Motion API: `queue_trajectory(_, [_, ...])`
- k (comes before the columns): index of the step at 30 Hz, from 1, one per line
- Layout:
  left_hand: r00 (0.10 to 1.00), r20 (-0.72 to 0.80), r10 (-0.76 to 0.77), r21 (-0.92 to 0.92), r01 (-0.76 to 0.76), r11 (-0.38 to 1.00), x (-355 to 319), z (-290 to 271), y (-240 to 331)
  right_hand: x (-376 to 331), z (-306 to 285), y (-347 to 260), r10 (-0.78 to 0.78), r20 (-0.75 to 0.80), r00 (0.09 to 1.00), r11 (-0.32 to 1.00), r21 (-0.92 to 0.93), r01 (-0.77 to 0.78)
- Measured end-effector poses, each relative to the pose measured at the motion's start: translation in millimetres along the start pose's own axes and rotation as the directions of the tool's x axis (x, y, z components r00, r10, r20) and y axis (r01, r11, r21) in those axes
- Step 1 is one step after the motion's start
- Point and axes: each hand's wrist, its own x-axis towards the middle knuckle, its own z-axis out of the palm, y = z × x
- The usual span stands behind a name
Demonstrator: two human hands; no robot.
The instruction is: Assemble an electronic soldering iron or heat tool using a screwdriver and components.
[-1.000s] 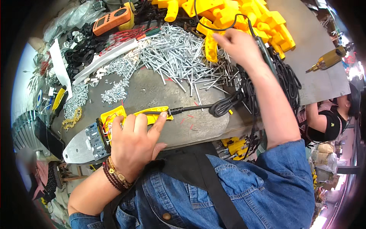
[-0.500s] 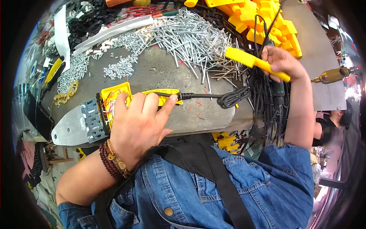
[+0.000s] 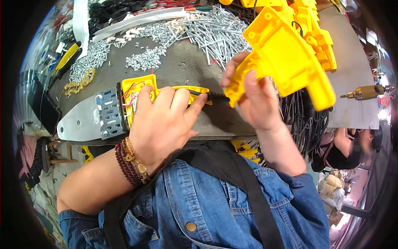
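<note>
My left hand (image 3: 163, 118) lies over a yellow plastic housing half (image 3: 141, 81), fingers bent and pressing on its handle. Red and white wires show inside the housing, and a slotted metal bracket (image 3: 110, 112) with a flat pointed grey metal plate (image 3: 78, 123) sticks out from its left end. A black cord leaves the handle's right end, partly hidden behind my right hand. My right hand (image 3: 261, 101) grips a matching yellow shell (image 3: 286, 54) by its narrow end, raised above the bench with its hollow, ribbed inside showing.
Behind my hands, long screws (image 3: 217, 33) and short screws (image 3: 145, 58) lie in heaps on the metal bench. More yellow shells (image 3: 321, 45) are piled at the far right, near bundled black cords (image 3: 304, 128). A brass-coloured screwdriver tool (image 3: 364, 92) lies right; yellow-black cutters (image 3: 67, 60) lie left.
My right hand has brought the yellow shell left and nearer, turning it so its hollow inside shows. My left hand stays on the housing half.
</note>
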Motion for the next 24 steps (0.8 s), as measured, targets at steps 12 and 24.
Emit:
queue_trajectory(12, [0.995, -0.099, -0.030, 0.005, 0.031, 1.000, -7.4, 11.5, -3.0, -0.2, 35.8, 24.5, -0.187, -0.056, 0.981, 0.814, -0.568, 0.123])
queue_trajectory(24, [0.990, 0.041, 0.132, -0.243, -0.119, 0.963, -74.4, -25.8, 8.1, 12.5, 52.3, 32.6, -0.199, 0.333, 0.921, 0.346, -0.856, 0.385])
